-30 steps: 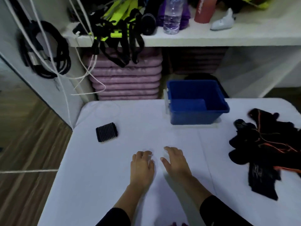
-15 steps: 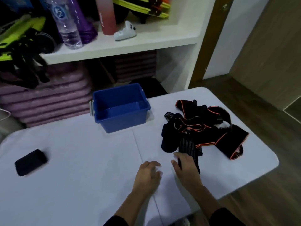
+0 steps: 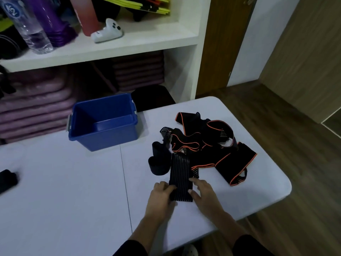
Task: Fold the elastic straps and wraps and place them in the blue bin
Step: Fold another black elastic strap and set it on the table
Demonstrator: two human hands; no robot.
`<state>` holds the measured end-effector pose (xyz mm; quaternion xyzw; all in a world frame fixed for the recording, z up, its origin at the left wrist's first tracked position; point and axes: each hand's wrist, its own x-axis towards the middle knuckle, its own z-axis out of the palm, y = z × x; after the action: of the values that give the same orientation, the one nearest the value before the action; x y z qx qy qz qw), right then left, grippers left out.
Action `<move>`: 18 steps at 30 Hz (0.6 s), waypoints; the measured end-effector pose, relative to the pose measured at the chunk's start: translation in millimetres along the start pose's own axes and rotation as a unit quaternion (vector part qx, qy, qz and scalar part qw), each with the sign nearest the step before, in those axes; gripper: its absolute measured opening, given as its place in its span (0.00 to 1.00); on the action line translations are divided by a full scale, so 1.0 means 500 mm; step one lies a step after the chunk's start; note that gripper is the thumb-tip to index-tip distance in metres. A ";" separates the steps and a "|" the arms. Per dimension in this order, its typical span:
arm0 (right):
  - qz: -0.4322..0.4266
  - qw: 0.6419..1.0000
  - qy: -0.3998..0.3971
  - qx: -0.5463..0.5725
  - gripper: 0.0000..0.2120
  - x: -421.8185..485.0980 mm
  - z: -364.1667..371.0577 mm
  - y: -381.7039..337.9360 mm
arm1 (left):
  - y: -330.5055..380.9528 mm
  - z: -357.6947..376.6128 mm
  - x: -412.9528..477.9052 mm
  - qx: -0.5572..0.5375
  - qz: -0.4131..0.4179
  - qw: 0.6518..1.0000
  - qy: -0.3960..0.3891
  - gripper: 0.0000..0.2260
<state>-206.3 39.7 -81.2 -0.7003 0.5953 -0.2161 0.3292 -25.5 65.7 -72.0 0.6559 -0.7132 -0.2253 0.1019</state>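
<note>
White surface (image 3: 73,191), seamed from 12 to 6 o'clock, rounded corner at 3. Behind it at 12, a white shelf (image 3: 129,47); wooden floor (image 3: 276,126) from 1 through 5 o'clock.

Counted on the surface:
- One blue bin (image 3: 110,137) at 12 o'clock.
- One tangled pile (image 3: 212,150) of black, orange-edged straps at 2 o'clock, well apart from the bin, pieces too knotted to count.
- One ribbed strap (image 3: 181,174) lying flat at 3 o'clock, far end touching the pile.
- One dark folded piece (image 3: 7,179) at the 9 o'clock edge, blurred.

On the shelf: one clear bottle (image 3: 27,28), one purple bottle (image 3: 49,19), one pink bottle (image 3: 86,13), one white controller (image 3: 108,32). Below the shelf, two stacks of purple mats (image 3: 36,108).

Left hand (image 3: 160,198): fingers bent over the ribbed strap's 9 o'clock edge, gripping it. Right hand (image 3: 204,194): fingers loosely spread, thumb and forefinger against the 3 o'clock edge; pinching or merely touching, impossible to tell.
</note>
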 end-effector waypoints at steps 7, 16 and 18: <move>0.002 0.998 -0.026 0.063 0.22 0.000 -0.007 0.005 | 0.004 0.001 0.021 -0.050 0.004 0.995 0.083 0.05; -0.005 0.999 -0.031 0.042 0.19 0.014 -0.023 0.023 | 0.016 -0.012 0.051 0.011 0.042 0.999 -0.030 0.28; -0.004 0.999 -0.031 0.042 0.19 0.014 -0.022 0.026 | 0.014 -0.012 0.056 0.042 0.057 0.996 -0.053 0.29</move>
<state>-221.6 29.5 -83.6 -0.6949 0.5721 -0.2201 0.3759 -32.4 37.5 -67.9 0.6048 -0.7629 -0.2229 0.0491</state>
